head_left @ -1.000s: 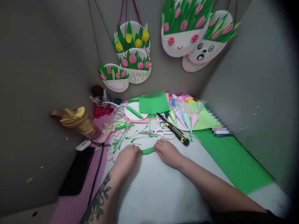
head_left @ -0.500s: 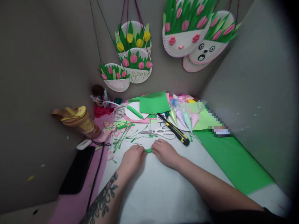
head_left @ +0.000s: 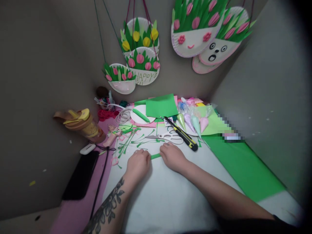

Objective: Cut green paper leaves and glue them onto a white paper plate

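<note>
A narrow green paper strip (head_left: 155, 156) lies across the white work surface (head_left: 165, 201), stretched between my two hands. My left hand (head_left: 138, 164) has its fingers closed on the strip's left end. At the other end, my right hand (head_left: 172, 157) has curled fingers pressed on it. Much of the strip is hidden under the fingers. Just beyond my hands lie white-handled scissors (head_left: 168, 137) and a black and yellow utility knife (head_left: 184, 136). Thin green paper scraps (head_left: 129, 144) are scattered to the left of the scissors.
At left stand a lidded tumbler (head_left: 81, 125), a black phone (head_left: 80, 175) and a pink glue gun (head_left: 112, 136). Green sheets (head_left: 162, 106) and filled piping bags (head_left: 195, 123) lie at the back. A large green sheet (head_left: 246, 165) covers the right side. Paper-plate flower baskets (head_left: 146, 76) hang above.
My hands have drawn slightly apart, so more of the green strip shows between them. The view has shifted a little.
</note>
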A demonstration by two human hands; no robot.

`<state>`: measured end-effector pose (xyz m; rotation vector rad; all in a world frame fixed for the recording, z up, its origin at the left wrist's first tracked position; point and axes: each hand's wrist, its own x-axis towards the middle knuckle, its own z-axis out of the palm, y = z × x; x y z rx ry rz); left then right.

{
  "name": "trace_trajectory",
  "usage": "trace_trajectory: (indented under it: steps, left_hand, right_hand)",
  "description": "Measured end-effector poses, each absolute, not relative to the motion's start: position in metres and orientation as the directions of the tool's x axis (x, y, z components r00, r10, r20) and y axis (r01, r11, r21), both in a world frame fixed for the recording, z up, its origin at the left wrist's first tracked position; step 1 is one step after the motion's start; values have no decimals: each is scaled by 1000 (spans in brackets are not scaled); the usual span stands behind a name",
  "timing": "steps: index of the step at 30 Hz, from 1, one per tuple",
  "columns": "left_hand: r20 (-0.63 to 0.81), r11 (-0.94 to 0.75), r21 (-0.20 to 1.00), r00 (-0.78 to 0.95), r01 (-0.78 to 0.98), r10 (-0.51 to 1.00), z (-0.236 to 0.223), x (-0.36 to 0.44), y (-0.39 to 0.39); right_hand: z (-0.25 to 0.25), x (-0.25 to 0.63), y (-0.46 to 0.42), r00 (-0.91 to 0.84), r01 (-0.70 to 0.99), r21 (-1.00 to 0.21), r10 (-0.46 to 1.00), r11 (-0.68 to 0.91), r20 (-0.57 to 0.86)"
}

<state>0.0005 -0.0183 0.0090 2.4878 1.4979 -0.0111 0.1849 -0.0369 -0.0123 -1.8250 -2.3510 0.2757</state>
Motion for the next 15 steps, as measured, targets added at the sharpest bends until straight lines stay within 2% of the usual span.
trace_trajectory:
  steps: [15]
  left_hand:
    - [-128, -405, 134, 421, 904, 898, 9, 6, -20]
  right_hand:
    - [-18, 179, -38, -138, 974, -181, 990, 140, 24]
